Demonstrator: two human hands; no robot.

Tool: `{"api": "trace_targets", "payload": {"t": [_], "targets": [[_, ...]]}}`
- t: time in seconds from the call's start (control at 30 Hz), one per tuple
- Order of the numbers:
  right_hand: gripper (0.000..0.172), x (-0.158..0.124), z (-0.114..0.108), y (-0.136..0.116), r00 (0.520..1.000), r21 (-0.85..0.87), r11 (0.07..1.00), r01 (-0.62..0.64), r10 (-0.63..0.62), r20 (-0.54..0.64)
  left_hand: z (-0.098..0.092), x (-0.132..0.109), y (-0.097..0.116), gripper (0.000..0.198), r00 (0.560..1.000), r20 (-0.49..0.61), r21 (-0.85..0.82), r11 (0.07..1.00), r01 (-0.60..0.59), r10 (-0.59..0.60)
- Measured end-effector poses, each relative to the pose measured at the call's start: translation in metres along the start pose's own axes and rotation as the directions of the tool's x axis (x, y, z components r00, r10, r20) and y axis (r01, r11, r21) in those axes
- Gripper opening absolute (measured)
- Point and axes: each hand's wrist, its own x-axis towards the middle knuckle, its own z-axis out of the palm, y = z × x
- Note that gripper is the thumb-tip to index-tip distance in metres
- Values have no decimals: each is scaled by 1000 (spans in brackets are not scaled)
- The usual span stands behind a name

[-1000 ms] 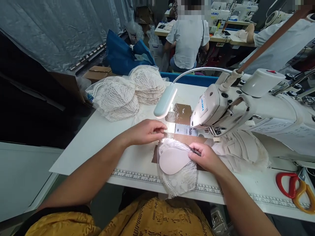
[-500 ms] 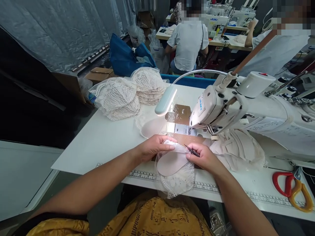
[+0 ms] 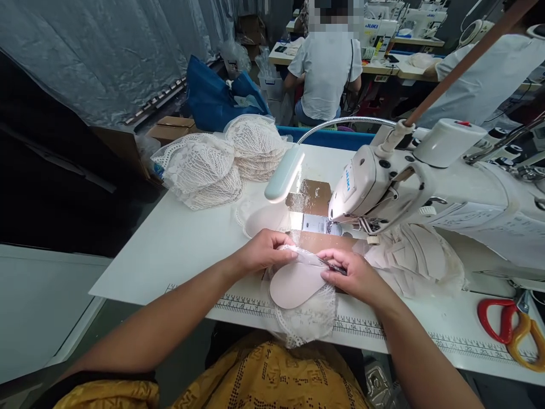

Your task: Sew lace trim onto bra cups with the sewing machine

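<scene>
Here, in the head view, the left hand (image 3: pixel 266 250) pinches the upper edge of a lace piece (image 3: pixel 309 324); the right hand (image 3: pixel 351 271) grips dark snips (image 3: pixel 338 267) beside that edge. The lace, bearing a pale pad (image 3: pixel 296 287), lies across the ruler (image 3: pixel 361 328) along the table's (image 3: pixel 140 258) front.
</scene>
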Motion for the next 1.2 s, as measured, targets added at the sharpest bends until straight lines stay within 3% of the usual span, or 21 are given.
{"api": "trace_targets", "payload": {"t": [0.1, 0.23, 0.37, 0.57, 1.0, 1.1, 1.2], "targets": [[40, 0, -1, 1, 994, 9, 999, 49, -48, -95, 2, 2, -4, 28, 998, 50, -55, 998, -31, 34], [39, 2, -3, -3, 975, -25, 992, 127, -129, -183, 6, 3, -6, 26, 988, 80, -4, 991, -132, 132], [32, 6, -1, -12, 971, -113, 978, 177, -192, -142, 9, 3, -4, 24, 971, 120, 42, 976, -213, 207], [21, 10, 7, -16, 990, 23, 991, 129, -127, -61, 13, 3, -6, 25, 962, 96, 120, 956, -266, 256], [12, 11, 17, -19, 967, -42, 986, 158, -164, -195, 18, 9, -6, 32, 963, 120, 119, 960, -255, 241], [17, 11, 16, -11, 957, 60, 990, 125, -104, -271, 16, 3, -1, 32, 963, 146, 209, 944, -255, 228], [23, 8, 14, -5, 916, 72, 991, 116, -79, -393, 4, -9, 14, 38, 955, 152, 439, 848, -296, 254]]}}
